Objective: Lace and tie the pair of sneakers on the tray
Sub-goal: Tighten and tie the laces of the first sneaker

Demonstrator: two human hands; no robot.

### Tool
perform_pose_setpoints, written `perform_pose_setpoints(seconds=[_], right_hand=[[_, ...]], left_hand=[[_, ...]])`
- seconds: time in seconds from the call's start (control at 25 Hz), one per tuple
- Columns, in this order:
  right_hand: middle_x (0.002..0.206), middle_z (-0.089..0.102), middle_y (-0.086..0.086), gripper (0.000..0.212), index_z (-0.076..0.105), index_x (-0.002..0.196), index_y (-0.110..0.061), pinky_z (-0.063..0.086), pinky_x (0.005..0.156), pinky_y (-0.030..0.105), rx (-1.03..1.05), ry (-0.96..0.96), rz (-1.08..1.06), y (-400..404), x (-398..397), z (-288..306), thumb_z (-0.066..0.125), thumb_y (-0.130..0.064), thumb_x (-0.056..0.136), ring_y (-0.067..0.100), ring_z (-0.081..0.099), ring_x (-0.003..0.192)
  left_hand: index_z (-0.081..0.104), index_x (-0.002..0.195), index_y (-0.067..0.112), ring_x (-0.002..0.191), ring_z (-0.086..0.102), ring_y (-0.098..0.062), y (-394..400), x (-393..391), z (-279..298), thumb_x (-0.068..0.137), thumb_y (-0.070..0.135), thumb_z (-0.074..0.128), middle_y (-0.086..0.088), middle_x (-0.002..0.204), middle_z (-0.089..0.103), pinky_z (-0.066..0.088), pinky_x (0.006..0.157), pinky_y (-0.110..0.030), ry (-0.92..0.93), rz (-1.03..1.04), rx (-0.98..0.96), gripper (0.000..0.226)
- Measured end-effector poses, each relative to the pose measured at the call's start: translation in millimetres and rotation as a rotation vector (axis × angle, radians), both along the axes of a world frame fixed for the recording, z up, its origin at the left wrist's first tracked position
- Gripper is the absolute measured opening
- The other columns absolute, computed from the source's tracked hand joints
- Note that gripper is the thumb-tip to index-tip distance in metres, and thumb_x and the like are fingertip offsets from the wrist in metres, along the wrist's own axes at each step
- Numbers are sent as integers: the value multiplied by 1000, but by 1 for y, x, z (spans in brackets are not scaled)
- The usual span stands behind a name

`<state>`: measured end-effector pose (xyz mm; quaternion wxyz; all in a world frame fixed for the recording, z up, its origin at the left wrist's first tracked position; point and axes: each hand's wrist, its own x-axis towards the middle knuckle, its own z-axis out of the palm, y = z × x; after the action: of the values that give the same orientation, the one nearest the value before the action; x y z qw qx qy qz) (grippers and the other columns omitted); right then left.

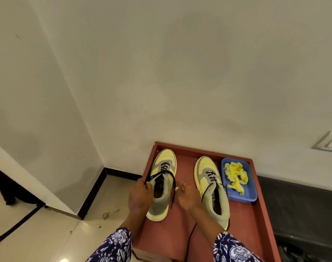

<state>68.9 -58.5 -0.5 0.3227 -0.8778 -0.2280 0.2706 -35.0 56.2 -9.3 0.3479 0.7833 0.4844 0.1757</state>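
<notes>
Two yellow and grey sneakers with black laces stand toes away from me on a red-brown tray [256, 224]. My left hand [139, 195] grips one lace end at the left side of the left sneaker [162, 186]. My right hand [187, 195] pinches the other lace end on that shoe's right side. The lace crosses the lower eyelets and both ends are pulled outward. The right sneaker [213, 188] is laced partway, and its black lace [190, 237] trails loose down the tray toward me.
A blue plastic bin [251, 188] holding yellow laces [235, 174] sits at the tray's far right. White walls rise behind, with a socket [329, 141] at right. Tiled floor lies to the left, a dark surface to the right of the tray.
</notes>
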Motion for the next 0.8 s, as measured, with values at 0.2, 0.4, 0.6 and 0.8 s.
perform_pose_setpoints(seconds=[0.2,0.4,0.6,0.8], right_hand=[[111,65,13,27,58,114,-3,42,89,28,124,-114,-139,-26,17,12,50,-13,91,28,58,109],[91,66,22,16,62,91,5,44,76,36,206,-257,-309,-61,38,18,49,1,84,37,60,92],[101,64,19,19,62,100,2,44,81,36,126,-280,-386,-95,52,6,53,-3,84,34,57,101],[106,63,16,25,62,107,-2,43,81,31,22,-237,-358,-112,49,-13,56,-13,85,30,54,103]], left_hand=[[63,95,6,85,54,-20,-28,22,18,93,15,43,-4,90,59,46,73,-31,-116,-66,84,22],[65,97,6,85,55,-16,-75,51,26,91,15,49,-5,93,60,40,76,-24,-171,-111,24,20],[66,89,5,89,61,-23,-111,70,11,86,19,56,-7,88,65,43,76,-32,-87,-269,-66,17],[64,102,9,94,61,-19,-140,77,2,84,32,60,-4,93,64,42,81,-25,-7,-344,-234,30]])
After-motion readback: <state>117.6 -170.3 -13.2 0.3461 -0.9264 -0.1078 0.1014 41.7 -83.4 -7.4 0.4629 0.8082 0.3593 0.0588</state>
